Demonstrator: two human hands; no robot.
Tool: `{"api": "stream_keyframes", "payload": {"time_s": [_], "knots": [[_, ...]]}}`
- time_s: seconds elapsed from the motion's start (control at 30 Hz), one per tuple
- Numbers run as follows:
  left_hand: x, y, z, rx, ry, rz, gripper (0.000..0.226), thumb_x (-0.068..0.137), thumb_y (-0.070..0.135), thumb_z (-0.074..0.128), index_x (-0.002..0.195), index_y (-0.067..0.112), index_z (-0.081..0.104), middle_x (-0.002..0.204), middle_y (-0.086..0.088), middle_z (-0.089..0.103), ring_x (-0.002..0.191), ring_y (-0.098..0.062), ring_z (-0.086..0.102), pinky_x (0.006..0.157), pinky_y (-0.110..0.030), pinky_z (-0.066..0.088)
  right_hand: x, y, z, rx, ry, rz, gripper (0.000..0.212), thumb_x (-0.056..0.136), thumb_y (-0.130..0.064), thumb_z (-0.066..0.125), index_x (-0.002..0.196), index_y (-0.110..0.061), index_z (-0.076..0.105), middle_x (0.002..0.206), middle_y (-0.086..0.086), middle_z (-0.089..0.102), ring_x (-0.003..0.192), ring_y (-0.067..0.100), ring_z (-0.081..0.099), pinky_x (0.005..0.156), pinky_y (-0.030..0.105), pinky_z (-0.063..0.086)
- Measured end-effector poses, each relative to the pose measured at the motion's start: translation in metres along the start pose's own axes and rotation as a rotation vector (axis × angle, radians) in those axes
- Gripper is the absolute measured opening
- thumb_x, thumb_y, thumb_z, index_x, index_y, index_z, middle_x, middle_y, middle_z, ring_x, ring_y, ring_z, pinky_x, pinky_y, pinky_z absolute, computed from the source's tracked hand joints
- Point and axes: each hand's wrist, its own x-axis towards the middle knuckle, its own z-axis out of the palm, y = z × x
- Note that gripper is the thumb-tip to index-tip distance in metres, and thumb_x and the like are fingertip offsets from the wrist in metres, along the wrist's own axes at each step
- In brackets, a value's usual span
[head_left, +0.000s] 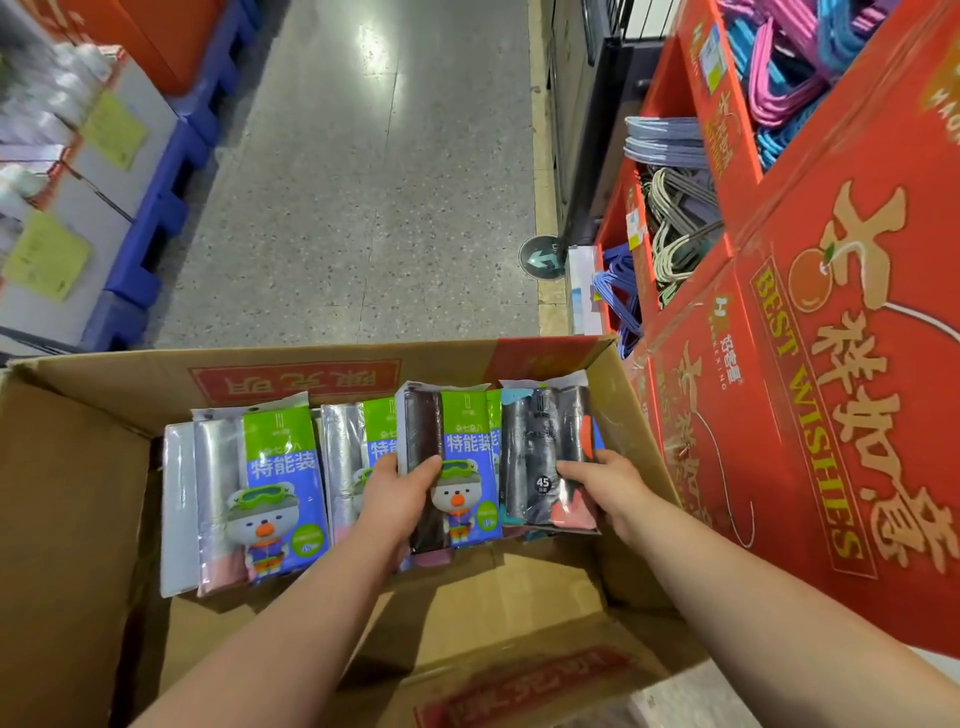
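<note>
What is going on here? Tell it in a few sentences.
A person stands over an open box in a shop aisle. The left hand grips a bear pack, and the right hand grips a dark pack beside it. Both packs are upright in the box, with more bear packs to their left. At the right stand red cartons of hangers.

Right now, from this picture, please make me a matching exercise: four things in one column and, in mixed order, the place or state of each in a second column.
1. left hand
2. right hand
3. leftmost bear pack
4. pink hangers

A. in the red display bin
B. holds the dark pack marked 45
C. sits untouched in the cardboard box
D. holds the bear pack with dark rolls

Pairs: 1-D, 2-B, 3-C, 4-A.
</note>
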Motion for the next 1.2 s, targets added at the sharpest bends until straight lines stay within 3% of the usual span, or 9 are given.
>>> {"api": "stream_keyframes", "payload": {"time_s": [0.13,0.27,0.4,0.5,0.67,0.87,1.03,1.13,1.2], "knots": [[-0.008,-0.001,0.002,-0.027,-0.040,0.004,0.009,0.090,0.012,0.062,0.097,0.013,0.056,0.096,-0.011,0.068,0.079,-0.020,0.064,0.066,-0.031,0.052,-0.011,-0.001,0.001,0.035,-0.007,-0.012,0.027,0.083,-0.003,0.068,0.107,-0.007,0.056,0.103,0.017,0.065,0.086,0.031,0.063,0.065,0.036,0.056],[-0.016,-0.005,0.005,-0.059,-0.093,-0.018,0.019,0.087,0.009,0.065,0.104,0.003,0.060,0.102,-0.020,0.069,0.089,-0.033,0.067,0.083,-0.045,0.055,-0.027,0.001,-0.002,0.039,-0.007,-0.053,0.026,0.085,-0.002,0.065,0.107,-0.009,0.053,0.103,0.015,0.063,0.090,0.034,0.065,0.069,0.046,0.058],[-0.027,-0.001,0.006,-0.127,-0.154,-0.046,0.019,0.088,0.009,0.064,0.105,0.002,0.060,0.097,-0.022,0.069,0.083,-0.036,0.069,0.071,-0.047,0.058,-0.044,0.005,-0.015,0.066,0.042,-0.079,0.031,0.084,-0.004,0.066,0.110,-0.009,0.051,0.106,0.018,0.062,0.095,0.035,0.063,0.075,0.049,0.056],[-0.035,0.004,0.007,-0.144,-0.204,-0.026,0.021,0.088,0.009,0.063,0.107,0.001,0.059,0.096,-0.023,0.069,0.078,-0.034,0.069,0.063,-0.040,0.058,-0.058,0.008,-0.026,0.088,0.060,-0.099,0.039,0.084,-0.005,0.067,0.119,-0.010,0.049,0.109,0.015,0.063,0.096,0.032,0.064,0.075,0.044,0.057],[-0.062,0.011,0.011,-0.181,-0.265,-0.005,0.025,0.088,0.009,0.064,0.110,0.000,0.057,0.100,-0.023,0.070,0.089,-0.038,0.068,0.077,-0.050,0.057,-0.082,0.016,-0.048,0.158,0.076,-0.153,0.037,0.084,0.002,0.063,0.119,-0.007,0.056,0.104,0.016,0.068,0.091,0.031,0.067,0.073,0.040,0.056],[-0.100,0.009,0.017,-0.200,-0.307,0.034,0.017,0.089,0.007,0.061,0.105,0.001,0.058,0.093,-0.020,0.071,0.072,-0.029,0.070,0.053,-0.031,0.056,-0.121,0.032,-0.076,0.162,0.095,-0.244,0.029,0.085,0.002,0.062,0.114,-0.003,0.058,0.095,0.014,0.068,0.082,0.027,0.066,0.067,0.032,0.051],[-0.141,-0.003,0.025,-0.224,-0.300,0.045,0.012,0.091,0.006,0.059,0.102,0.002,0.055,0.080,-0.016,0.065,0.044,-0.018,0.063,0.035,-0.021,0.044,-0.167,0.056,-0.101,0.253,0.061,-0.299,0.019,0.089,0.005,0.057,0.106,0.000,0.052,0.089,0.013,0.061,0.067,0.017,0.056,0.037,0.013,0.042],[-0.181,-0.019,0.041,-0.222,-0.317,0.059,0.024,0.090,0.007,0.059,0.112,0.000,0.054,0.090,-0.020,0.066,0.049,-0.022,0.062,0.034,-0.021,0.043,-0.197,0.088,-0.131,0.310,0.064,-0.340,0.022,0.090,0.006,0.055,0.109,-0.002,0.048,0.095,0.008,0.055,0.069,0.012,0.050,0.036,0.008,0.037],[-0.194,-0.025,0.046,-0.236,-0.313,0.094,0.008,0.090,0.005,0.058,0.097,0.002,0.055,0.080,-0.019,0.063,0.045,-0.022,0.061,0.033,-0.022,0.043,-0.193,0.104,-0.138,0.286,0.085,-0.324,0.024,0.088,0.005,0.058,0.112,0.005,0.052,0.094,0.010,0.063,0.070,0.016,0.058,0.045,0.014,0.045]]}}
